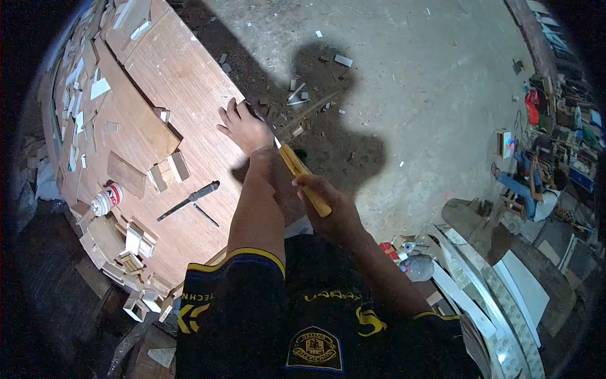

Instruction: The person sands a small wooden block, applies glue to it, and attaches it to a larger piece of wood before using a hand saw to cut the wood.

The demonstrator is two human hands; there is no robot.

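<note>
My right hand [327,205] is wrapped round the yellow handle [295,162] of a tool, whose thin metal blade runs up beside my left wrist at the table's edge. My left hand [247,129] lies on the edge of the wooden table [189,76], fingers spread, with a small dark piece just beyond its fingertips. What that dark piece is, I cannot make out. On the tabletop, left of my left forearm, are a black tool [188,201] and a thin dark pen-like stick [206,215].
Wood boards [136,101], small wooden blocks [179,166] and a white-and-red container [107,199] are on the table. Offcuts [343,60] litter the floor. A seated person [544,201] is at the far right, near a small lit box [504,144]. Long curved panels [492,297] lie at lower right.
</note>
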